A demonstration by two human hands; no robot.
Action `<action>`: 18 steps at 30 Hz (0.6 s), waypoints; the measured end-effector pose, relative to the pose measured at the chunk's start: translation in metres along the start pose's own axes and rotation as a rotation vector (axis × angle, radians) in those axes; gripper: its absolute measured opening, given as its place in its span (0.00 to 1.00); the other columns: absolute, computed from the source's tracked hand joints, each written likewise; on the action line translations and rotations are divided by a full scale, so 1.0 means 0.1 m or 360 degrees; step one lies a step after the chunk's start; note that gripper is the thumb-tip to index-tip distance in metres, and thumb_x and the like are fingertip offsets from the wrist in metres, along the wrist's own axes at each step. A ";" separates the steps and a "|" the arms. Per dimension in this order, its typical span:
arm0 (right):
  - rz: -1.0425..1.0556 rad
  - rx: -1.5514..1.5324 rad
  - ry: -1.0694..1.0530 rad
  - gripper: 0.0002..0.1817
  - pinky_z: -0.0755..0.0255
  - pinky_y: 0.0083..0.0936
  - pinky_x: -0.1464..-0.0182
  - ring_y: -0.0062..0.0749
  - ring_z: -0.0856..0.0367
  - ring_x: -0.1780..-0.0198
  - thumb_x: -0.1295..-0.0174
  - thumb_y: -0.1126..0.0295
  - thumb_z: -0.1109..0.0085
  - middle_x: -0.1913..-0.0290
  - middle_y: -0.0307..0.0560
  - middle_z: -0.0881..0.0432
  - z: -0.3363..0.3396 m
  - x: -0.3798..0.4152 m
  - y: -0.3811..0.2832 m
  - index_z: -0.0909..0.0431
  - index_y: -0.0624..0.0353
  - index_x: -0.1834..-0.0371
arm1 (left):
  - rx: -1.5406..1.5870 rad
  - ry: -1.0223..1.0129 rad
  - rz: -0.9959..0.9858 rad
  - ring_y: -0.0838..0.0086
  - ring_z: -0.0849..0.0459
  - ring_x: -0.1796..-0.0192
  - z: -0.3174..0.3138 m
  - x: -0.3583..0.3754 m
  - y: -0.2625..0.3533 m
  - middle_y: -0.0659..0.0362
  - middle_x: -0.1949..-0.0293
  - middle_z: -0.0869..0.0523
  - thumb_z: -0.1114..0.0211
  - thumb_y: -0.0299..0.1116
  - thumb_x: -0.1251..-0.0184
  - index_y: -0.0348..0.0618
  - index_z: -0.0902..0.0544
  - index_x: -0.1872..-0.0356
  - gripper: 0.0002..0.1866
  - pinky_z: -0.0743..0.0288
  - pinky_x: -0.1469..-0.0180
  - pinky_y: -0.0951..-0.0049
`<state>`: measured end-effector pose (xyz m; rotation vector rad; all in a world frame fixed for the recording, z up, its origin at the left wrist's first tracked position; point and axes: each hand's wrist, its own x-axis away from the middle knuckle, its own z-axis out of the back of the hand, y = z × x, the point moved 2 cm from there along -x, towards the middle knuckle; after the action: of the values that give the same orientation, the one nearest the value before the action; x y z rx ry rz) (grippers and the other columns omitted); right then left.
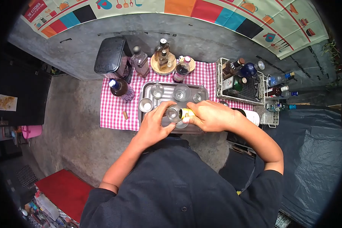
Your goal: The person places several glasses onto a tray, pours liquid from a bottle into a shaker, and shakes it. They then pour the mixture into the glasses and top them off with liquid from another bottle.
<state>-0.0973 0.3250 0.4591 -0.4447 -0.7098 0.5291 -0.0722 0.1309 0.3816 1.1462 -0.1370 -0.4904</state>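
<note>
My left hand (155, 123) is wrapped round a clear drinking glass (172, 114) over the front of the serving tray (141, 122). Fingers of my right hand (207, 116) close on the yellow-wrapped neck of a bottle (187, 113), tipped so its dark mouth is right at the glass rim. My right hand and forearm cover much of the bottle; a white-labelled part shows beyond the wrist. On the tray behind my hands stand a glass mug (157, 91), a wide glass (181, 92), a smaller glass (198, 97) and a pale-bottomed cup (145, 105).
A cork (125, 114) lies on the checked tablecloth (112, 114) at left, near a dark bottle (121, 90). Behind are a black bin (111, 57), a clear bottle (140, 62) and bottles on a wooden plate (154, 68). Wire baskets (241, 95) with several bottles stand at right.
</note>
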 end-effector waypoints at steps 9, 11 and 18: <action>-0.0012 0.0026 0.0009 0.26 0.27 0.53 0.61 0.65 0.18 0.63 0.29 0.51 0.51 0.71 0.68 0.18 -0.04 -0.01 -0.01 0.28 0.71 0.59 | 0.0002 0.0010 0.0030 0.52 0.17 0.48 -0.04 0.03 -0.04 0.47 0.51 0.17 0.30 0.27 0.49 0.41 0.27 0.42 0.29 0.23 0.46 0.59; 0.0000 0.0045 0.0015 0.25 0.30 0.51 0.65 0.63 0.20 0.68 0.28 0.50 0.52 0.75 0.64 0.21 -0.07 -0.01 0.02 0.31 0.68 0.59 | 0.0004 0.0037 0.0034 0.52 0.17 0.48 -0.05 0.03 -0.04 0.47 0.52 0.17 0.31 0.27 0.49 0.41 0.27 0.42 0.29 0.23 0.46 0.59; -0.0001 0.0059 0.0038 0.25 0.30 0.52 0.66 0.63 0.20 0.69 0.28 0.50 0.52 0.76 0.64 0.21 -0.08 0.00 0.01 0.31 0.68 0.60 | 0.0055 0.0039 0.0065 0.52 0.16 0.49 -0.08 0.04 -0.07 0.47 0.52 0.17 0.31 0.27 0.49 0.41 0.27 0.42 0.29 0.23 0.46 0.59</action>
<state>-0.0923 0.3242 0.4533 -0.4157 -0.6763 0.5348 -0.0676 0.1340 0.3714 1.1806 -0.1478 -0.4392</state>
